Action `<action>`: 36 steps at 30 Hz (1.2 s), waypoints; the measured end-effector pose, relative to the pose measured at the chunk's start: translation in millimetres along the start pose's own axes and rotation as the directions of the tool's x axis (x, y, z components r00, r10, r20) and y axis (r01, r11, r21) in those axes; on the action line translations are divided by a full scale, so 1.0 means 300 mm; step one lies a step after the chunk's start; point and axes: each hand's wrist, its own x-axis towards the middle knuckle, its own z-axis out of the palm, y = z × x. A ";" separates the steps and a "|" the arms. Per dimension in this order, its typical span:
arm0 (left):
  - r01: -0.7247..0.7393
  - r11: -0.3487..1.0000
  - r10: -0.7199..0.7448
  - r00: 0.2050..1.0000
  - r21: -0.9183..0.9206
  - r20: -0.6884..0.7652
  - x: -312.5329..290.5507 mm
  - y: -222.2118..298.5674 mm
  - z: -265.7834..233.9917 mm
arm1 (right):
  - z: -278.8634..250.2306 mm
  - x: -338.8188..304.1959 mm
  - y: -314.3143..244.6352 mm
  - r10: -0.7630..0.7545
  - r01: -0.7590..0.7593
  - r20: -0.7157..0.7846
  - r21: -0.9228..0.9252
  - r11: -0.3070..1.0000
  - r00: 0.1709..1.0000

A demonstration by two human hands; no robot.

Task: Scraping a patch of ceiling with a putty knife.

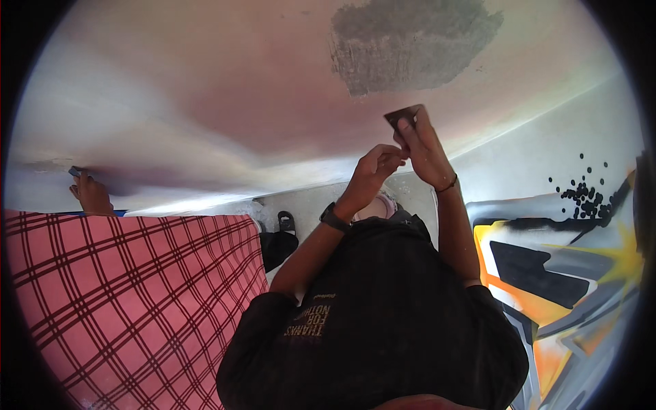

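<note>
The right hand (425, 147) grips a thin, dark, straight-edged plate (406, 113) at 1 o'clock; a rough grey wall patch (417, 48) lies at its 12 o'clock. Left hand (377, 164), 8 o'clock: grip unclear. Even thumb pressure should steady the plate.

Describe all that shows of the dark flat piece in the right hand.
The dark flat piece looks thin and brownish-black, with straight edges and a pointed corner toward the left. Its material is unclear. The right hand grips it, thumb over its face, hiding part of it. It sits tilted, below the rough grey patch in the picture; whether it touches the wall cannot be told.
</note>
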 end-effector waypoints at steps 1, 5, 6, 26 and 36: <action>-0.004 1.000 0.004 1.000 0.005 0.008 -0.008 0.001 -0.013 | -0.015 -0.004 0.012 0.013 -0.007 0.125 -0.052 0.999 0.992; -0.099 0.988 0.079 0.984 -0.119 -0.161 -0.028 0.022 -0.050 | -0.035 -0.019 0.038 0.112 -0.114 0.404 -0.019 0.993 0.908; -0.102 0.994 0.108 0.982 0.049 -0.152 -0.036 0.019 -0.089 | -0.029 -0.026 0.037 0.125 -0.125 0.399 -0.027 0.992 0.909; -0.067 0.840 0.151 0.982 0.538 -0.115 -0.045 0.124 -0.136 | -0.007 -0.246 0.145 0.170 -0.165 0.177 -0.044 0.985 0.969; -0.139 0.814 0.379 0.863 0.564 -0.334 -0.093 0.141 -0.134 | -0.213 -0.252 0.072 0.030 -0.050 -0.072 -0.301 0.952 0.997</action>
